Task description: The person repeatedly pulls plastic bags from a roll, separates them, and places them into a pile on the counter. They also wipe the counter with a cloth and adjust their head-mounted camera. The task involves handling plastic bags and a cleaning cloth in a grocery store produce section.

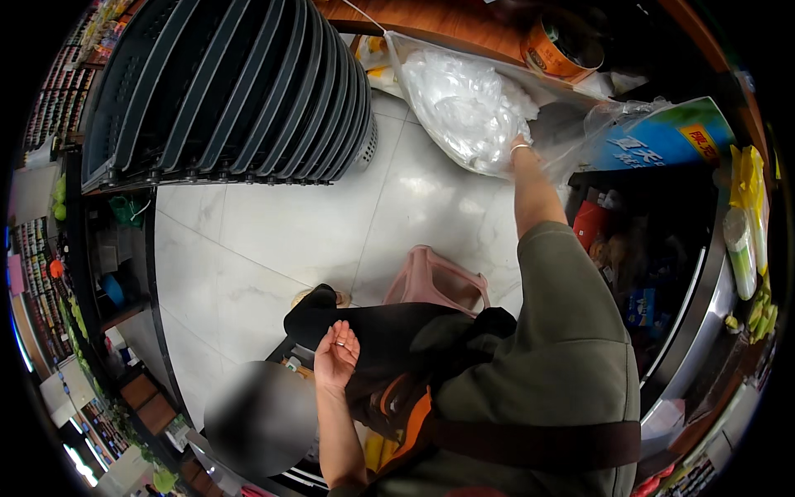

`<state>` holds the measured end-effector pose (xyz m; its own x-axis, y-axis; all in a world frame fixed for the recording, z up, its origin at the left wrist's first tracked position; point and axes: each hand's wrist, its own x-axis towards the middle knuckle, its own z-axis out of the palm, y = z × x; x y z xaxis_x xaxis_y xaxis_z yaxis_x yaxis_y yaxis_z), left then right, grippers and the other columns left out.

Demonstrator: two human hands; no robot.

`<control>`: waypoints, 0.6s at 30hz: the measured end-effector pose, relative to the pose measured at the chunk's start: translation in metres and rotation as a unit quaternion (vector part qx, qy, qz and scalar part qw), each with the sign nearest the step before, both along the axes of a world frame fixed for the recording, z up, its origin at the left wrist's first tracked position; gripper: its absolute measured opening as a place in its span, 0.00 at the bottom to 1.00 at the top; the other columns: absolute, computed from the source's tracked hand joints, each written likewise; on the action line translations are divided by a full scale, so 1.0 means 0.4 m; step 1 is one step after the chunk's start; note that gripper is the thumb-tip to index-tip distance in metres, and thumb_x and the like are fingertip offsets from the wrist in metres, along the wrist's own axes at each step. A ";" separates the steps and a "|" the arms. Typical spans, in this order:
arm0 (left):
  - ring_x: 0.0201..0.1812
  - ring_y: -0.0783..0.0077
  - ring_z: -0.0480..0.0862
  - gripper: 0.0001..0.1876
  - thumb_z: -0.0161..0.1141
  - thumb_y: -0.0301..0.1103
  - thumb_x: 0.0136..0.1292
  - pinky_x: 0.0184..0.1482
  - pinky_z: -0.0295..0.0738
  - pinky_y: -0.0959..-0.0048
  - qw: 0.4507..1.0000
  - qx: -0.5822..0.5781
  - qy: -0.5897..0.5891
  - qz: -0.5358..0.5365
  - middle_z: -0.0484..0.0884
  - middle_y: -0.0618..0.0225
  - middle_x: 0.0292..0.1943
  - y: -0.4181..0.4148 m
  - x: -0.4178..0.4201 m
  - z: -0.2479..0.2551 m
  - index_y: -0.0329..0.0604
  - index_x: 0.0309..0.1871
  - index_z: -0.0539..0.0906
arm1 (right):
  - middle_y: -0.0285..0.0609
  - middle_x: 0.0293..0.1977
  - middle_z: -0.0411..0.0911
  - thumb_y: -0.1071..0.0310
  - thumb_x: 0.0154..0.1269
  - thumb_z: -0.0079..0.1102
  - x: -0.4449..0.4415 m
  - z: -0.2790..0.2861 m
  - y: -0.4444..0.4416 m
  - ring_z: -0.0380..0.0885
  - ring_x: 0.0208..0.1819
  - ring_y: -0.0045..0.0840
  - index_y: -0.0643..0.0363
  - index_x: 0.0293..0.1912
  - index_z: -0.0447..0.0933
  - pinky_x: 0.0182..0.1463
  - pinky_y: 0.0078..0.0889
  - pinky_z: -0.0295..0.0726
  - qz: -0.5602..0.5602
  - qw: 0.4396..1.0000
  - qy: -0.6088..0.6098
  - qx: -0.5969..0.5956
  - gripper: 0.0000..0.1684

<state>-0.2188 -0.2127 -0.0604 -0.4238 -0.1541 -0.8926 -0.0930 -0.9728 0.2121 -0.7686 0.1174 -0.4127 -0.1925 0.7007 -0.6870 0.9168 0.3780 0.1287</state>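
Observation:
My right hand (519,152), with a white band at the wrist, reaches into a large clear plastic bag (410,68) at the upper right. Inside it is a bunched heap of thin clear plastic bags (466,105). The fingers are hidden among the plastic, so their grip does not show. My left hand (336,355) is held palm up in front of my body, fingers loosely curled, a ring on one finger and nothing in the palm. Below it are my black-clad leg (397,335) and a pink plastic stool (417,273).
A tall stack of black plastic baskets (248,93) stands at upper left on pale floor tiles (298,230). An orange tub (553,53) sits on the wooden counter (435,22). Blue printed packaging (646,146) borders the bag. Wrapped vegetables (739,248) lie along the right edge.

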 end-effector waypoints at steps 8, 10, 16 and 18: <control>0.44 0.71 0.82 0.10 0.54 0.35 0.66 0.49 0.76 0.70 0.998 -0.035 -0.021 0.041 0.83 0.67 0.45 -0.020 0.056 0.015 0.42 0.44 0.81 | 0.49 0.56 0.73 0.39 0.60 0.42 -0.074 0.388 -0.010 0.72 0.58 0.41 0.62 0.54 0.74 0.62 0.37 0.66 0.215 0.938 0.250 -0.106 0.38; 0.44 0.71 0.82 0.10 0.54 0.35 0.66 0.49 0.76 0.70 0.997 -0.039 -0.021 0.057 0.83 0.67 0.45 -0.022 0.080 0.016 0.41 0.44 0.80 | 0.50 0.53 0.75 0.38 0.61 0.42 -0.039 0.536 -0.075 0.72 0.57 0.44 0.63 0.52 0.75 0.61 0.38 0.67 0.290 0.878 0.362 -0.114 0.39; 0.44 0.70 0.82 0.10 0.54 0.35 0.66 0.50 0.76 0.70 0.997 -0.043 -0.025 0.055 0.83 0.66 0.44 -0.032 0.105 0.007 0.41 0.44 0.80 | 0.55 0.52 0.74 0.29 0.52 0.51 0.023 0.738 -0.212 0.71 0.56 0.44 0.61 0.51 0.77 0.60 0.40 0.68 0.525 0.724 0.416 -0.167 0.44; 0.44 0.70 0.82 0.10 0.54 0.35 0.66 0.50 0.76 0.70 0.997 -0.048 -0.022 0.056 0.83 0.67 0.44 -0.029 0.109 0.009 0.41 0.44 0.80 | 0.55 0.52 0.74 0.29 0.48 0.58 0.057 0.750 -0.253 0.70 0.56 0.44 0.59 0.51 0.77 0.59 0.40 0.68 0.623 0.631 0.447 -0.116 0.44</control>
<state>-0.1752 -0.2245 -0.0566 -0.3591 -0.2833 -0.8893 0.0037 -0.9532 0.3022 -0.7458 0.0162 -0.1127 -0.8786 -0.4766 0.0301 -0.4434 0.7907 -0.4220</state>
